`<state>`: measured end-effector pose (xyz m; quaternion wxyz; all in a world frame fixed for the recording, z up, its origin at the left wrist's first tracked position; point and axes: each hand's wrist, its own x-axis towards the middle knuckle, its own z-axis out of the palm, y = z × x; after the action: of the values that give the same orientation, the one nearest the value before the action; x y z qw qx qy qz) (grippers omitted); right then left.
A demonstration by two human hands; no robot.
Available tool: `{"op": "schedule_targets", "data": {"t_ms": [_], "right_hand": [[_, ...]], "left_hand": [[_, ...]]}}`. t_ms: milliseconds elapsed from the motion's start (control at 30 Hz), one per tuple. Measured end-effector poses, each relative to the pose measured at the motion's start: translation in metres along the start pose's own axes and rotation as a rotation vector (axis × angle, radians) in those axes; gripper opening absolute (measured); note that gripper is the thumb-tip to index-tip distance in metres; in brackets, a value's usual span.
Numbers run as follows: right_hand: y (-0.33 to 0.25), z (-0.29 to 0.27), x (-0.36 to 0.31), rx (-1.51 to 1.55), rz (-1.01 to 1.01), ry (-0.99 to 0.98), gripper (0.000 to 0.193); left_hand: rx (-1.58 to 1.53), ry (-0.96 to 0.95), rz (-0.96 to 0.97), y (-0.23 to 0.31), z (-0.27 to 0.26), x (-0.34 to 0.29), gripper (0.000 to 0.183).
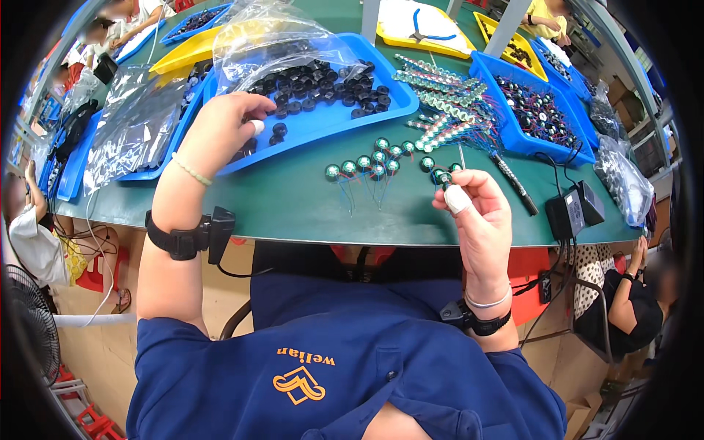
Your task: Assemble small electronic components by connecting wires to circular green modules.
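My left hand point(233, 126) reaches over the left rim of a wide blue tray point(334, 123), fingers bent and thumb apart from them. Its fingertips are close to black round knob-like parts point(312, 84) heaped in the tray; I see nothing held between them. My right hand point(477, 209), above the table's front part, pinches a small round wired part point(444, 178) between thumb and fingers, which partly hide it. White covers wrap both thumb tips. Between the hands several shiny green-faced round parts with thin wires point(364, 163) lie loosely grouped on the green table point(308, 209).
Rows of wired parts point(447, 103) lie beyond my right hand, beside a blue bin point(524, 138) of more. A marker pen point(515, 183) and black power adapters point(565, 213) are at right. Blue-handled pliers point(425, 35) rest in a yellow tray. Plastic bags point(136, 125) cover trays at left. Other people sit around.
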<state>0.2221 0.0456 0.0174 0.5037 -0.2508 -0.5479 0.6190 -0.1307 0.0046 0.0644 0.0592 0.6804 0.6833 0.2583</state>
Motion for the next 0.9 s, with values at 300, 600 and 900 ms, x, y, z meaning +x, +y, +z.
{"op": "schedule_targets", "data": {"t_ms": [300, 600, 900], "right_hand": [[-0.005, 0.011, -0.001, 0.039, 0.025, -0.079, 0.018], [-0.004, 0.032, 0.003, 0.089, 0.018, -0.256, 0.02], [-0.003, 0.032, -0.003, 0.164, 0.177, -0.279, 0.018]], "left_hand": [[-1.29, -0.018, -0.234, 0.034, 0.006, -0.016, 0.032], [-1.299, -0.178, -0.111, 0.112, 0.051, -0.051, 0.038], [-1.37, -0.227, -0.105, 0.112, 0.057, -0.058, 0.036]]}}
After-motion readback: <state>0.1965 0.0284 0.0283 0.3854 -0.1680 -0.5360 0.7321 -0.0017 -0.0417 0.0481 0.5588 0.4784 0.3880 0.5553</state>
